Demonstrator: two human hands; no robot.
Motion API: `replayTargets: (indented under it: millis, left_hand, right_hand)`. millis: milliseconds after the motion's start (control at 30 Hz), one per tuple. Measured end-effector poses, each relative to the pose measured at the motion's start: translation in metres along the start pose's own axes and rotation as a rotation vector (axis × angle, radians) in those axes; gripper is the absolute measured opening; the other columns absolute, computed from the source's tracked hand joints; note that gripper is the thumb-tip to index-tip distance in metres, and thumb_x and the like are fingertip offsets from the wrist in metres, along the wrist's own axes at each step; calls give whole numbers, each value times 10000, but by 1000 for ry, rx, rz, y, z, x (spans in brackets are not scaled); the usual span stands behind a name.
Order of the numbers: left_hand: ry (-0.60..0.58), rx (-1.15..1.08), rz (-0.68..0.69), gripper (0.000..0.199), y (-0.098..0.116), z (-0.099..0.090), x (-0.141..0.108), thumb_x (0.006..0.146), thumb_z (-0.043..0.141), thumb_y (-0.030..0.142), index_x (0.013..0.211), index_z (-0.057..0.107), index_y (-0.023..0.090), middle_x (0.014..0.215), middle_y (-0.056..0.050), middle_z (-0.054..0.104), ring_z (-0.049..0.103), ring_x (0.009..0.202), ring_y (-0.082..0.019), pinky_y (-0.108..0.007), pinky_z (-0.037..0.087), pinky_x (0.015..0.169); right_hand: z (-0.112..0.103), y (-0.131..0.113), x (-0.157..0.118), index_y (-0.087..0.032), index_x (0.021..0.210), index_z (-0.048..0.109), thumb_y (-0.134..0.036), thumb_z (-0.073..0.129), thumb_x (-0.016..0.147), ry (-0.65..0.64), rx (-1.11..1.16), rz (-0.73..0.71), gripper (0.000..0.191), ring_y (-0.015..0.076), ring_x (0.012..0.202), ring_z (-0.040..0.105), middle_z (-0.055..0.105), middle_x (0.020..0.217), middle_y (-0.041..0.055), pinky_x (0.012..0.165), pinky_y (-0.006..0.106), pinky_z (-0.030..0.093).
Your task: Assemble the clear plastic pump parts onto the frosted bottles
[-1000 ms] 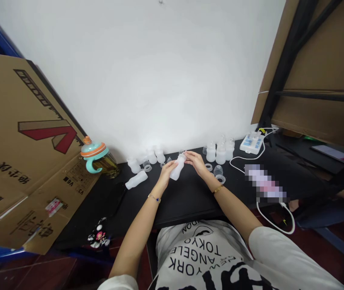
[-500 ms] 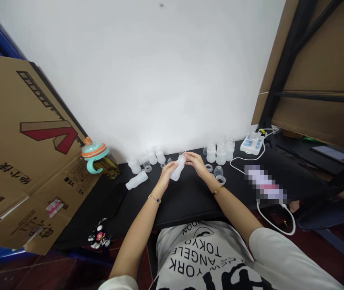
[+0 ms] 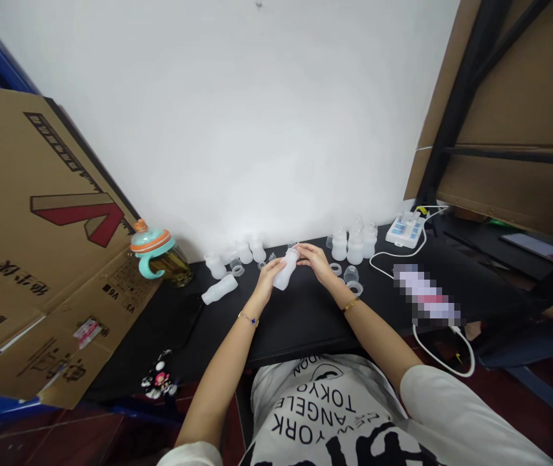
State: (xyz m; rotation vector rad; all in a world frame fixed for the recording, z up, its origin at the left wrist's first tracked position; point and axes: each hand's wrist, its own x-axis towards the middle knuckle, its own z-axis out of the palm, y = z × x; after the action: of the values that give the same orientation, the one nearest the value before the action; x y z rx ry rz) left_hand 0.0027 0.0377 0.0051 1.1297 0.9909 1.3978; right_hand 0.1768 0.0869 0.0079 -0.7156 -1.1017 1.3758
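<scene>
A white translucent baby bottle (image 3: 283,278) is tilted above the middle of the black table, its top toward the right. My left hand (image 3: 267,279) wraps round the bottle's body. At its upper end, the fingers of my right hand (image 3: 314,257) close on the collar and teat, which they partly cover. Close to my right forearm lie a transparent teat cap (image 3: 352,274) and white rings (image 3: 353,288). Left of my left hand, an uncapped bottle (image 3: 220,289) rests on its side, and another bottle (image 3: 215,266) stands behind it.
Several assembled bottles (image 3: 355,249) stand at the back right, near a white power strip (image 3: 404,231) with a cable. On the left are a jug of dark liquid (image 3: 175,265), a black phone (image 3: 182,323) with a charm, and a cardboard box (image 3: 63,259). A blurred-out device (image 3: 425,294) lies right.
Both hands keep nearly the same place on the bottle. Only a very slight shift of the fingers and the view shows.
</scene>
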Motion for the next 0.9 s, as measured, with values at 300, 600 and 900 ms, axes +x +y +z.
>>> replayTargets:
  millis: [300, 600, 900]
  left_hand:
    - [3, -3, 2, 444, 0, -1, 0, 645, 882, 455, 970, 808, 162, 931, -77, 770, 687, 827, -225, -289, 479, 699]
    - [-8, 1, -8, 464, -1, -1, 1, 637, 878, 471, 976, 806, 162, 944, -82, 770, 683, 830, -228, -297, 472, 709]
    - [-16, 5, 2, 436, 2, 0, -2, 662, 870, 468, 963, 805, 159, 928, -71, 767, 675, 810, -210, -279, 469, 692]
  right_hand:
    - [-1, -1, -1, -195, 925, 782, -398, 823, 735, -1, -23, 2, 281, 178, 793, 692, 767, 976, 72, 585, 239, 585]
    - [0, -4, -3, -206, 928, 792, -381, 815, 734, 17, -39, 1, 262, 184, 794, 688, 769, 961, 68, 569, 240, 572]
    - [1, -5, -3, -193, 943, 789, -377, 811, 725, 19, -38, -3, 287, 172, 779, 687, 766, 962, 66, 550, 221, 578]
